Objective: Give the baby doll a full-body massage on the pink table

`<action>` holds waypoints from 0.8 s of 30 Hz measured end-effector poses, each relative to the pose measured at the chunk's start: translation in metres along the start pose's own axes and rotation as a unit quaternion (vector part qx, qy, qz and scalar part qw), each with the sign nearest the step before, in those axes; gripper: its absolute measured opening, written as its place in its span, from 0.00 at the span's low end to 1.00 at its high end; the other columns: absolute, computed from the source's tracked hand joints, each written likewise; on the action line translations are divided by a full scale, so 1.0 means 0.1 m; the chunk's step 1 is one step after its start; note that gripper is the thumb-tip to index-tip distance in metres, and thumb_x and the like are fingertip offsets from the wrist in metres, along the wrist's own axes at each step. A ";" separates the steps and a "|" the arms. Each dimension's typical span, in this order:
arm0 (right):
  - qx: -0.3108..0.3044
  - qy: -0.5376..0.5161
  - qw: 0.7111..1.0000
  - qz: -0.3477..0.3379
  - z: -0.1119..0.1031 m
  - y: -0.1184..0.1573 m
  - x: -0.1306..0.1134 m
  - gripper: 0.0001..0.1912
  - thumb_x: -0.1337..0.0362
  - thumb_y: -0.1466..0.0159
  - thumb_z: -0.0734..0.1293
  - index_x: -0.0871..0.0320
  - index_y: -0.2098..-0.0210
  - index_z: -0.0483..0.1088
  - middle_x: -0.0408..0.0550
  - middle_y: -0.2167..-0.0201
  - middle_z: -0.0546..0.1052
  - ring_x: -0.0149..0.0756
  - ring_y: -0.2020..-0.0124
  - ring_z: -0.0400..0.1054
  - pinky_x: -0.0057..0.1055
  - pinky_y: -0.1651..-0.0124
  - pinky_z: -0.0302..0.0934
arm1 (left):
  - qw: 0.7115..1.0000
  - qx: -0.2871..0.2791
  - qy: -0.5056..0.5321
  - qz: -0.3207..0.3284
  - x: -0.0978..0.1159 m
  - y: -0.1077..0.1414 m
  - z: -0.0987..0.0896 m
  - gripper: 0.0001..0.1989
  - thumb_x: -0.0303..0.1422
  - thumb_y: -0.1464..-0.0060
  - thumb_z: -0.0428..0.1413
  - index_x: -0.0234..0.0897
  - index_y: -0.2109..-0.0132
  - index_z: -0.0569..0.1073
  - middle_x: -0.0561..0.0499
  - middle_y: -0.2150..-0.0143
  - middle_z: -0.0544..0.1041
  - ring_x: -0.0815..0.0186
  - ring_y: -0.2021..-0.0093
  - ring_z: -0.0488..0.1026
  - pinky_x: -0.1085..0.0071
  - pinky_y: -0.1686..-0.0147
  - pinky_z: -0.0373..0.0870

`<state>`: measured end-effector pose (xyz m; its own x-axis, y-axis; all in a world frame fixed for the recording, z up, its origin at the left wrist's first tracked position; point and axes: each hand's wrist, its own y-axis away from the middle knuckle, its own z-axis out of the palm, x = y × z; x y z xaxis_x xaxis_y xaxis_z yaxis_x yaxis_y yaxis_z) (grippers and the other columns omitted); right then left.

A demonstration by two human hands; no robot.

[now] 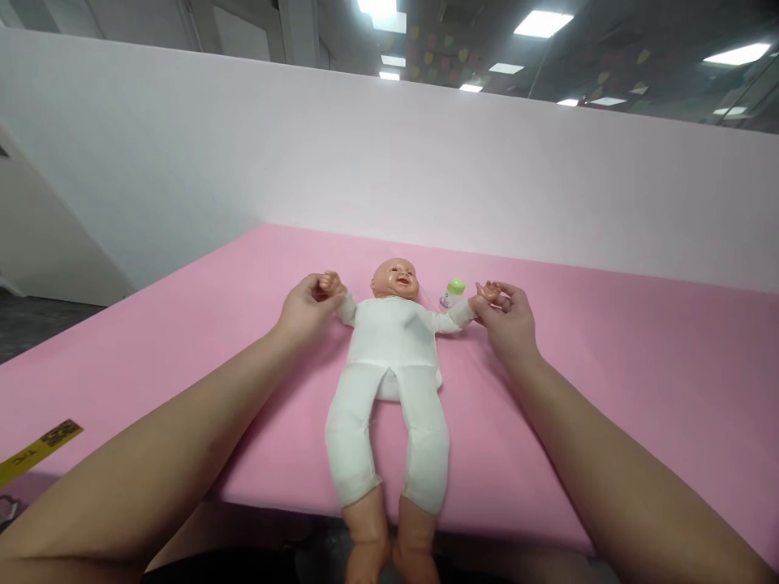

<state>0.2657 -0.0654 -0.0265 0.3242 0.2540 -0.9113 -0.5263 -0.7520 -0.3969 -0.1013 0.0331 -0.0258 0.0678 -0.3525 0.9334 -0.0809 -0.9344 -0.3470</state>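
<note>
A baby doll (pixel 395 337) with a white cloth body lies on its back on the pink table (pixel 273 454), head away from me and feet past the near edge. My left hand (pixel 309 307) is closed around the doll's hand on the left side. On the other side, my right hand (pixel 508 316) pinches the doll's other hand between thumb and fingers. Both doll arms are spread outward. Beside the doll's head, just short of my right hand, stands a small white bottle (pixel 452 294) with a green cap.
A white wall panel (pixel 426 170) rises behind the table's far edge. At the near left is a yellow label strip (pixel 40 450) with a printed code. Dark floor (pixel 36 324) shows past the table's left edge.
</note>
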 end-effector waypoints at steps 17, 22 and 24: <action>-0.346 0.295 0.829 -0.326 0.32 0.57 -0.52 0.19 0.71 0.33 0.68 0.46 0.47 0.80 0.42 0.46 0.82 0.44 0.46 0.77 0.42 0.44 0.72 | 0.828 -0.283 -0.405 0.266 0.46 0.34 0.17 0.17 0.25 0.40 0.52 0.46 0.51 0.82 0.51 0.51 0.82 0.57 0.49 0.77 0.63 0.52 0.72; -0.275 0.259 0.892 -0.249 0.31 0.54 -0.41 0.18 0.66 0.34 0.71 0.47 0.45 0.79 0.43 0.47 0.83 0.48 0.46 0.78 0.47 0.41 0.72 | 0.919 -0.213 -0.299 0.145 0.38 0.33 0.19 0.13 0.39 0.39 0.59 0.47 0.49 0.82 0.50 0.54 0.82 0.57 0.56 0.78 0.63 0.56 0.72; -0.232 0.213 0.929 -0.195 0.31 0.50 -0.37 0.15 0.62 0.33 0.72 0.46 0.47 0.80 0.43 0.50 0.84 0.46 0.50 0.79 0.46 0.44 0.74 | 0.967 -0.151 -0.196 0.058 0.31 0.28 0.18 0.17 0.48 0.39 0.61 0.45 0.50 0.82 0.49 0.54 0.83 0.58 0.58 0.78 0.64 0.57 0.73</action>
<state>0.2033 -0.0930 -0.0163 0.7534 0.3729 -0.5417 0.0604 -0.8595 -0.5076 -0.0832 -0.0047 -0.0087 0.4083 -0.5012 0.7629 -0.3930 -0.8509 -0.3487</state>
